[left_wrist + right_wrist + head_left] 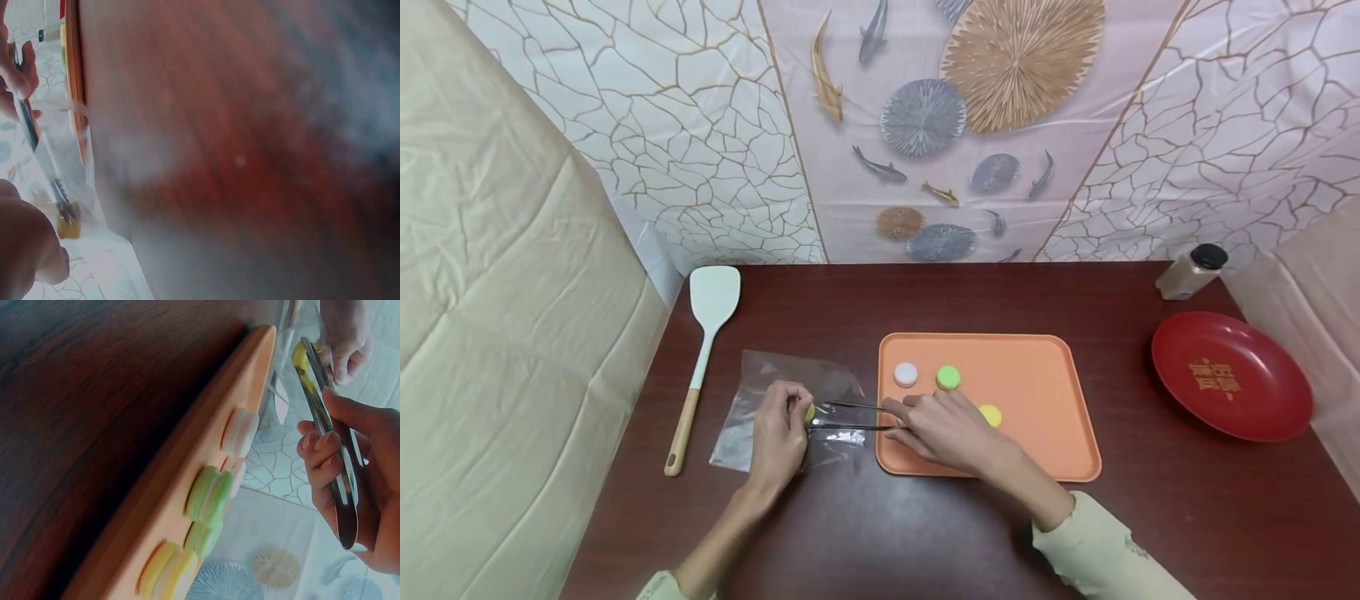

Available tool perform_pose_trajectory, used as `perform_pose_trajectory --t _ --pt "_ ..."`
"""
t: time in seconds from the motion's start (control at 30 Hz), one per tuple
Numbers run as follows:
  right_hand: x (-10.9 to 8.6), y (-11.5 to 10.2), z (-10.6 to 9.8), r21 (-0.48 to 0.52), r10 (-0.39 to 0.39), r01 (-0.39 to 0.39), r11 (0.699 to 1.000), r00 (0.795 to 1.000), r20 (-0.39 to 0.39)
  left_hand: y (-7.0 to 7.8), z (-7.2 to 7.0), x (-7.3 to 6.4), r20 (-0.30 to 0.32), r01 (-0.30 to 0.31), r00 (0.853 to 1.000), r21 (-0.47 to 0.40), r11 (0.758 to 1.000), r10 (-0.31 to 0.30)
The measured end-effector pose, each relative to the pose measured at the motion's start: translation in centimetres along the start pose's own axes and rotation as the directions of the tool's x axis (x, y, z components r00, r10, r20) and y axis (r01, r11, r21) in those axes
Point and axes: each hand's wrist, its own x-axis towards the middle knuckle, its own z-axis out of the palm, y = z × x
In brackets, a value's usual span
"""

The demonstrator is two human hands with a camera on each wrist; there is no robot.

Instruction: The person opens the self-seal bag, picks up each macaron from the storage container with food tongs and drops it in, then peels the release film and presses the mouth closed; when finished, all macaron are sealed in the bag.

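My right hand [943, 425] grips metal tongs [853, 427] that reach left off the orange tray [1037, 458]. At the tong tips is a yellow macaron [300, 356], partly covered by the left fingers in the head view. My left hand [780, 433] pinches the edge of a clear plastic bag [737, 425] right beside that macaron. The tong ends lie at the bag; how far inside, I cannot tell. On the tray sit a whitish macaron [906, 374], a green macaron [948, 377] and another yellow macaron [990, 415], partly behind the right hand.
A white spatula [713, 300] with a wooden handle lies left of the bag. To the right stand a red plate [1232, 375] and a black-capped jar [1191, 272]. The dark wooden table [865, 533] meets a patterned backdrop [730, 125] at its far edge.
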Motion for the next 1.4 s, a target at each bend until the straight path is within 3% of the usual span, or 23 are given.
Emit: perform_pose_trajectory --t 0.07,0.13,0.3,0.53,0.63,0.77,0.87,1.1,1.17,1.3,1.4 --pt "0.2 0.0 0.3 -0.004 0.007 -0.007 1.000 1.000 0.004 -0.4 0.1 -0.3 0.006 0.004 1.000 0.019 1.000 -0.004" --pt "0.3 0.1 0.6 -0.010 0.016 -0.015 1.000 1.000 0.015 -1.7 0.4 -0.7 0.016 0.018 1.000 0.039 0.999 -0.019" --pt "0.3 0.3 1.2 -0.010 0.022 -0.021 1.000 0.998 0.052 -2.2 0.6 -0.9 0.035 0.045 0.998 0.106 0.993 -0.049" --pt "0.3 0.5 1.4 0.056 0.040 -0.045 0.997 0.995 0.087 -1.2 0.3 -0.5 0.019 -0.007 1.000 0.030 1.000 0.006" --pt "0.5 0.5 1.3 0.078 0.040 -0.046 0.996 0.996 0.081 -1.9 0.3 -0.7 0.038 -0.021 0.999 0.040 0.999 0.019" --pt "0.8 0.4 1.2 0.089 0.034 -0.040 0.995 0.997 0.069 -2.9 0.4 -1.0 0.084 0.007 0.996 0.046 0.999 -0.010" --pt "1.0 0.3 1.2 0.092 0.031 -0.038 0.995 0.997 0.073 -2.3 0.3 -0.9 0.099 0.000 0.995 0.003 1.000 0.000" --pt "1.4 0.3 1.7 0.066 0.038 -0.043 0.997 0.996 0.075 3.2 -0.7 0.8 0.084 -0.033 0.996 -0.081 0.996 0.040" --pt "1.4 0.4 1.9 0.048 0.039 -0.042 0.998 0.997 0.069 3.9 -1.0 1.0 0.071 -0.027 0.997 -0.088 0.996 0.033" --pt "1.3 0.6 2.2 0.033 0.047 -0.050 0.998 0.997 0.067 3.8 -1.5 1.3 0.065 -0.040 0.997 -0.087 0.995 0.046" --pt "1.3 0.7 2.3 0.048 0.054 -0.058 0.997 0.996 0.078 1.8 -1.6 1.0 0.083 -0.064 0.994 -0.084 0.994 0.071"
